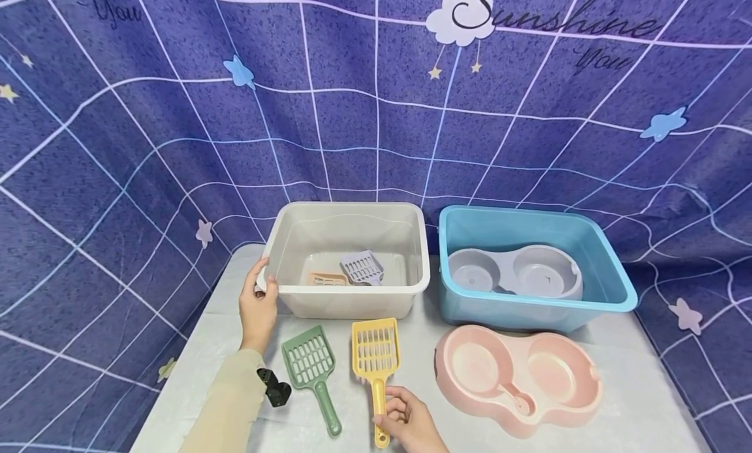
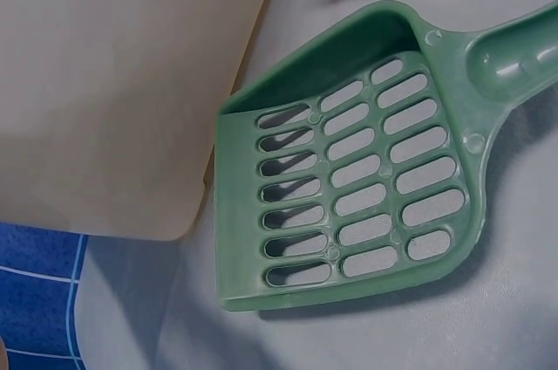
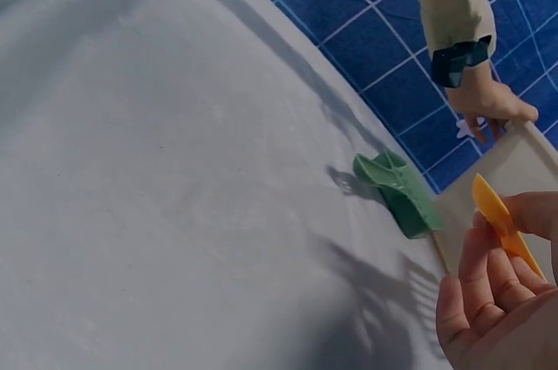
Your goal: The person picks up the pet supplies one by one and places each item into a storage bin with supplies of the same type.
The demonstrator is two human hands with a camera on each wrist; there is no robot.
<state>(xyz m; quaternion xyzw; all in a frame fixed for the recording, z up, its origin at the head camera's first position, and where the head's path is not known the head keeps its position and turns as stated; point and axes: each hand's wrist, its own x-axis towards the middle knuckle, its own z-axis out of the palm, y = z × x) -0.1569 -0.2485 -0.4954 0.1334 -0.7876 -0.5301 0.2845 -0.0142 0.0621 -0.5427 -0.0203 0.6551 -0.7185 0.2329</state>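
My left hand (image 1: 260, 307) grips the front left corner of the beige litter box (image 1: 346, 304), thumb and fingers around its rim. Inside that box lie a lavender litter scoop (image 1: 362, 268) and an orange scoop (image 1: 328, 279), the latter partly hidden by the front wall. With my right hand (image 1: 409, 419) I pinch the handle of a yellow litter scoop (image 1: 376, 368), held above the table as its shadow in the right wrist view suggests. Between both hands a green litter scoop (image 2: 349, 187) lies on the table, its slotted end near the box.
A blue litter box (image 1: 534, 309) stands right of the beige one, with a grey double bowl (image 1: 504, 270) inside. In front of it lies a pink double bowl (image 1: 478, 368). Purple patterned cloth (image 1: 364, 113) hangs behind and beside the white-covered table (image 1: 211, 348).
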